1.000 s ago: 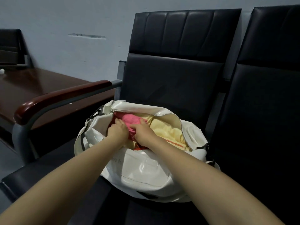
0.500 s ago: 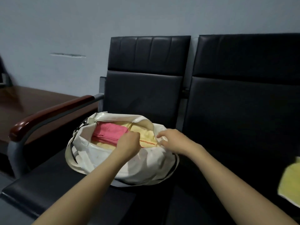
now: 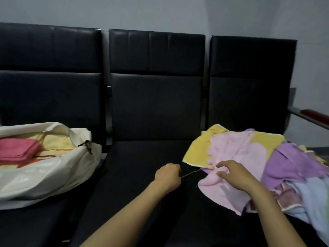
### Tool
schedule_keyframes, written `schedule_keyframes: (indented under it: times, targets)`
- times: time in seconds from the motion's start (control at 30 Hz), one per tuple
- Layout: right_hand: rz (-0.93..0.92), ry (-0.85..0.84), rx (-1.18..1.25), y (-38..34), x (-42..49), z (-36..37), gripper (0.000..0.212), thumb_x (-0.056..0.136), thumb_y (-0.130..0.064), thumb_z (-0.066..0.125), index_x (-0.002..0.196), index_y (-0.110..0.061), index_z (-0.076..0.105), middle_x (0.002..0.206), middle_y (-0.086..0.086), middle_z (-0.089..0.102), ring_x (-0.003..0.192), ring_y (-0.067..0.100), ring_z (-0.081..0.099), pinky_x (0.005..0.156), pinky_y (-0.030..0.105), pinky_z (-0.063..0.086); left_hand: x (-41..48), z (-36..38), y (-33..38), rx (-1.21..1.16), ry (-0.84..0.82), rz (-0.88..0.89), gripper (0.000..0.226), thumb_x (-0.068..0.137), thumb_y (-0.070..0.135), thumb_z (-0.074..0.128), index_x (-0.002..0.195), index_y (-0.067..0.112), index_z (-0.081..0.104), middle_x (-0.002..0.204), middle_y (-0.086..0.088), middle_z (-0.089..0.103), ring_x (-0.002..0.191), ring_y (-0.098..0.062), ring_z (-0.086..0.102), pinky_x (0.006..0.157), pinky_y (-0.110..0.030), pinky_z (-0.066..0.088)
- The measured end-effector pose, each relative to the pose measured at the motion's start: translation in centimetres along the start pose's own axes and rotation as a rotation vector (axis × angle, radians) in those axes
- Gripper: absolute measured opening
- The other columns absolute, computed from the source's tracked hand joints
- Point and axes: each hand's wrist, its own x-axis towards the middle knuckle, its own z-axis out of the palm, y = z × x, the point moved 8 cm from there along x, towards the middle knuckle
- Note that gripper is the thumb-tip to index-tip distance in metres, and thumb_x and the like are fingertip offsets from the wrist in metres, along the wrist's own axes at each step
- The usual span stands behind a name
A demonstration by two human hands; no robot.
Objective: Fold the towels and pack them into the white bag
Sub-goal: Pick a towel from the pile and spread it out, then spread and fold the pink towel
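The white bag (image 3: 53, 168) lies open on the left seat. Inside it a folded pink towel (image 3: 17, 148) rests on a yellow towel (image 3: 57, 143). A loose pile of towels covers the right seat: a yellow towel (image 3: 197, 152), a light pink towel (image 3: 236, 150), a purple towel (image 3: 288, 161) and a light blue towel (image 3: 313, 198). My left hand (image 3: 168, 175) is curled into a fist over the middle seat, just left of the pile. A thin thread (image 3: 190, 173) runs from it to the pile. My right hand (image 3: 235, 173) hovers over the light pink towel's near edge, fingers apart.
Three black padded seats (image 3: 153, 157) stand in a row against a grey wall. A wood-topped armrest (image 3: 313, 116) juts out at the far right. The bag's strap clip (image 3: 87, 145) hangs at its right end.
My view has swung right from the bag to the towel pile. Both hands have left the bag, crossed the middle seat and reached the pile's left edge.
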Motion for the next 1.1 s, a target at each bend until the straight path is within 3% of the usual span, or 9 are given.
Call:
schedule_keyframes:
  times: [0.2,0.33,0.47,0.53,0.6,0.73,0.83,0.93,1.1]
  targets:
    - [0.091,0.098,-0.019,6.5,1.0,-1.1,0.042,0.091,-0.021,0.063,0.131,-0.013,0.055,0.14,0.011,0.045,0.128,0.026,0.043,0.102,0.027,0.033,3.2,6.4,8.9,-0.178,0.001,0.146,0.044,0.094,0.019,0.048,0.138,0.018,0.044,0.14,-0.005,0.039,0.125,-0.026,0.042,0.097,-0.038,0.041]
    - [0.086,0.231,-0.058,7.2,1.4,-2.7,0.042,0.092,-0.019,0.062,0.132,-0.014,0.053,0.138,0.009,0.043,0.128,0.029,0.033,0.102,0.028,0.03,5.2,8.9,11.2,-0.231,-0.019,0.113,0.05,0.092,0.023,0.056,0.137,0.011,0.038,0.14,-0.01,0.037,0.125,-0.03,0.042,0.097,-0.039,0.04]
    - [0.116,0.309,-0.056,8.8,1.6,-3.2,0.045,0.091,-0.017,0.06,0.135,-0.015,0.051,0.137,0.008,0.041,0.126,0.028,0.03,0.104,0.03,0.029,6.6,10.2,12.0,-0.103,-0.011,0.111,0.034,0.092,0.023,0.054,0.121,0.005,0.049,0.129,-0.013,0.048,0.118,-0.03,0.046,0.089,-0.036,0.04]
    - [0.144,0.305,-0.079,9.6,1.7,-2.8,0.048,0.091,-0.018,0.061,0.137,-0.017,0.047,0.136,0.008,0.04,0.126,0.028,0.03,0.103,0.033,0.031,6.9,10.0,11.6,-0.129,0.017,0.081,0.01,0.093,0.016,0.051,0.096,0.007,0.053,0.114,-0.014,0.056,0.106,-0.032,0.053,0.076,-0.034,0.039]
    - [0.178,0.343,-0.09,10.1,1.7,-2.8,0.044,0.092,-0.02,0.061,0.133,-0.016,0.047,0.132,0.009,0.042,0.122,0.028,0.032,0.099,0.035,0.035,6.7,9.8,11.2,-0.165,0.01,0.072,0.019,0.092,0.013,0.049,0.075,0.013,0.04,0.091,-0.011,0.055,0.089,-0.033,0.053,0.066,-0.033,0.035]
    - [0.224,0.415,-0.155,9.6,1.9,-2.9,0.019,0.097,-0.017,0.052,0.115,-0.012,0.055,0.121,0.012,0.048,0.113,0.03,0.039,0.091,0.037,0.039,4.7,8.9,9.6,0.089,-0.074,0.154,0.003,0.094,0.013,0.043,0.091,0.011,0.043,0.096,-0.013,0.052,0.087,-0.033,0.053,0.067,-0.035,0.035]
    - [0.161,0.424,-0.222,7.5,2.1,-2.8,0.019,0.098,-0.02,0.05,0.114,-0.012,0.056,0.122,0.011,0.047,0.112,0.029,0.039,0.092,0.036,0.039,3.1,7.4,5.6,0.27,-0.078,0.119,0.016,0.095,0.01,0.043,0.107,0.008,0.053,0.111,-0.01,0.057,0.099,-0.031,0.058,0.073,-0.034,0.041]
    - [-0.036,0.33,-0.027,2.4,1.8,-1.1,0.011,0.098,-0.021,0.05,0.103,-0.012,0.056,0.11,0.006,0.05,0.104,0.026,0.046,0.087,0.038,0.042,0.4,5.1,-0.3,0.315,-0.054,-0.016,0.018,0.097,0.017,0.045,0.112,0.014,0.054,0.115,-0.007,0.058,0.101,-0.026,0.06,0.078,-0.033,0.046]
    - [-0.328,-0.179,0.069,-7.0,-0.9,8.3,0.007,0.094,-0.015,0.046,0.088,-0.013,0.05,0.094,0.005,0.059,0.082,0.022,0.054,0.076,0.037,0.046,-4.8,0.4,-11.3,0.444,0.021,-0.31,0.028,0.099,0.017,0.035,0.12,0.016,0.053,0.127,-0.007,0.055,0.115,-0.028,0.056,0.087,-0.035,0.044]
